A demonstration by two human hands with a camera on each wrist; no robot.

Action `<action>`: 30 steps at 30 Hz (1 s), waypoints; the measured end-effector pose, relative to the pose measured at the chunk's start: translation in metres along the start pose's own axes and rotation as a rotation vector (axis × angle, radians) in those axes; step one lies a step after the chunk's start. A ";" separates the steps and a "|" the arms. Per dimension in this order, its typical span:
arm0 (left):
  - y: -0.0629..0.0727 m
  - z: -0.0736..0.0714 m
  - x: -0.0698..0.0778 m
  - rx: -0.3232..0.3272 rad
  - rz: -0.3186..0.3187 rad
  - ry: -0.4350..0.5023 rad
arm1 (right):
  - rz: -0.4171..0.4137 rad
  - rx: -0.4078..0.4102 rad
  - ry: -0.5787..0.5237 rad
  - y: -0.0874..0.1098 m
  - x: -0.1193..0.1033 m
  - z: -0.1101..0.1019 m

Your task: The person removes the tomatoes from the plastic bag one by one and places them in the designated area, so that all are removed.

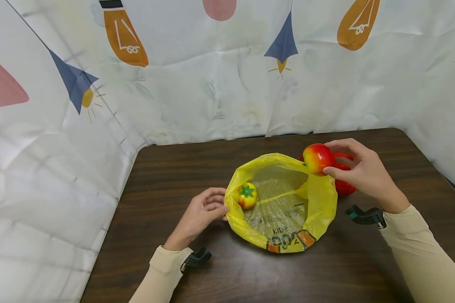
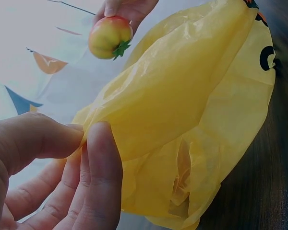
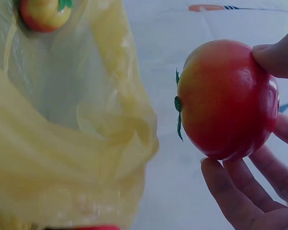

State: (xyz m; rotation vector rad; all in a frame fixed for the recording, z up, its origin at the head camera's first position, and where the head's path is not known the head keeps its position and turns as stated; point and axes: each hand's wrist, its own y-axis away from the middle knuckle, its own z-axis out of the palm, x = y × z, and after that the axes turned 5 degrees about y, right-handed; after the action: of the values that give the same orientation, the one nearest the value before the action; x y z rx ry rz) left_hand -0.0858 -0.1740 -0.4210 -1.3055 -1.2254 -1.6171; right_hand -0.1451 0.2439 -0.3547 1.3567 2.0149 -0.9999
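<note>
A yellow plastic bag (image 1: 324, 206) stands on the table with its wide mouth facing up. My left hand (image 1: 201, 214) pinches the rim on its left side between thumb and forefinger, as the left wrist view also shows. Inside, against the left wall, lies a red-and-yellow tomato (image 1: 247, 195) with a green leafy top. My right hand (image 1: 368, 172) grips a second red-and-yellow tomato (image 1: 317, 159) by its sides, over the bag's far right rim. In the right wrist view this tomato (image 3: 228, 100) has its green top turned toward the bag.
Red round objects (image 1: 345, 187) sit just right of the bag, partly hidden by the bag and my right hand. The dark wooden table (image 1: 167, 168) meets a patterned white cloth (image 1: 212, 101) along its back and sides.
</note>
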 end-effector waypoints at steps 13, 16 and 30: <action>0.000 0.002 0.002 0.011 -0.008 0.000 | 0.075 0.066 0.034 0.013 0.026 -0.023; 0.000 0.002 0.002 0.012 -0.008 -0.003 | 0.088 0.085 0.043 0.016 0.034 -0.026; -0.002 -0.001 -0.001 0.011 0.000 -0.004 | 0.163 0.136 0.129 0.030 0.065 -0.043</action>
State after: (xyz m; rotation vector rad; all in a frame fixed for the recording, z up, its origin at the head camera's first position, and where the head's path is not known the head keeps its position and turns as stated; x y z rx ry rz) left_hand -0.0880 -0.1744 -0.4230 -1.3021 -1.2348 -1.6059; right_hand -0.1419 0.3213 -0.3861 1.6673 1.9192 -1.0143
